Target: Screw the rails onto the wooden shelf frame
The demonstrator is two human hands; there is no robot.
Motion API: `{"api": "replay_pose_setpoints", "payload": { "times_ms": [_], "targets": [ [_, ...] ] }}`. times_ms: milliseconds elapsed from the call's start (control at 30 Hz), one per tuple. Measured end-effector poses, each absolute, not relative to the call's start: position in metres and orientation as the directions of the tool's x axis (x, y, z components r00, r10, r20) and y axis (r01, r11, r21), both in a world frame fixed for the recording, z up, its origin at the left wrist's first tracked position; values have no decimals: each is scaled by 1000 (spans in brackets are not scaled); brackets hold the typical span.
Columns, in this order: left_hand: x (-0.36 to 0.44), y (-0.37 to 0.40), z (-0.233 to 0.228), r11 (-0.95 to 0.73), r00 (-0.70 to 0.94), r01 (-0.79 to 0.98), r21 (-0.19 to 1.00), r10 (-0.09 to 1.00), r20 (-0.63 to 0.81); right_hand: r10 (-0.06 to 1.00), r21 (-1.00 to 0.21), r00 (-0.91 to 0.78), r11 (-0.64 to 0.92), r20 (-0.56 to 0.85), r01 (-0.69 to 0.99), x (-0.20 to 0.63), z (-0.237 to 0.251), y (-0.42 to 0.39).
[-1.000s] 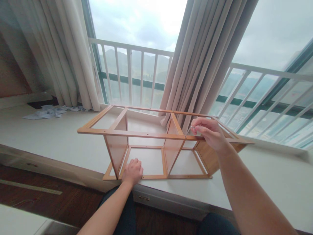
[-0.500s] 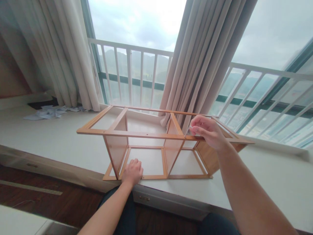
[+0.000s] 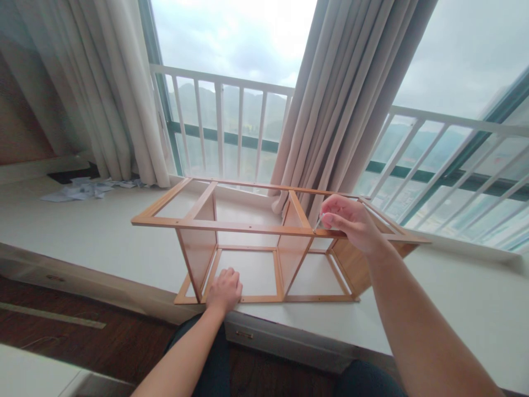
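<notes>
— Slight turn since the earlier frame: thin metal tool (image 3: 318, 221), maybe a hex key, shaft now plainer, slanting down-left. Hands, left to right?

— Left hand (image 3: 224, 289): fingers curled together on the near bottom rail; can't tell whether it grips. Right hand (image 3: 347, 223): thumb and fingers pinching the tool over the near top rail.

— And the work?

— Open wooden shelf frame (image 3: 248, 226), on its side along the white ledge (image 3: 454, 309), mid-scene. Tool end at or just above a small screw head (image 3: 314, 231); contact unclear.

— Risks, my judgement?

— Left: frame could slide or rock if that hand lightens. Right: tool could slip from the screw if tilted, or drop through the gaps from so small a pinch.

— Around it?

— Far left, paper scraps (image 3: 78, 190) and a grey curtain (image 3: 111, 99), both well apart. Beyond the frame, white railing (image 3: 220, 127); farther right, a second curtain (image 3: 343, 94) hanging close behind, crowding the far side. Right hand's own fingers mask part of the tool.
</notes>
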State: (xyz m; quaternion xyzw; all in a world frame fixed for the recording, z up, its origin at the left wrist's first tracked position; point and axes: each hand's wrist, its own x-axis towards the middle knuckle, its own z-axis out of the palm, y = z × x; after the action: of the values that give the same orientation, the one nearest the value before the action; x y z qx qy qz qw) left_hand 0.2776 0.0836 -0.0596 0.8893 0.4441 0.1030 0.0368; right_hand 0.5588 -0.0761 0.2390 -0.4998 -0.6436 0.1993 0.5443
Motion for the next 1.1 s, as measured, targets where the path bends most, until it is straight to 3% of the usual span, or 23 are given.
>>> {"api": "replay_pose_setpoints", "payload": {
  "times_ms": [1100],
  "targets": [
    [278, 84, -61, -598, 580, 783, 172, 801, 147, 859, -786, 129, 380, 496, 487, 557, 239, -71]
  ]
}}
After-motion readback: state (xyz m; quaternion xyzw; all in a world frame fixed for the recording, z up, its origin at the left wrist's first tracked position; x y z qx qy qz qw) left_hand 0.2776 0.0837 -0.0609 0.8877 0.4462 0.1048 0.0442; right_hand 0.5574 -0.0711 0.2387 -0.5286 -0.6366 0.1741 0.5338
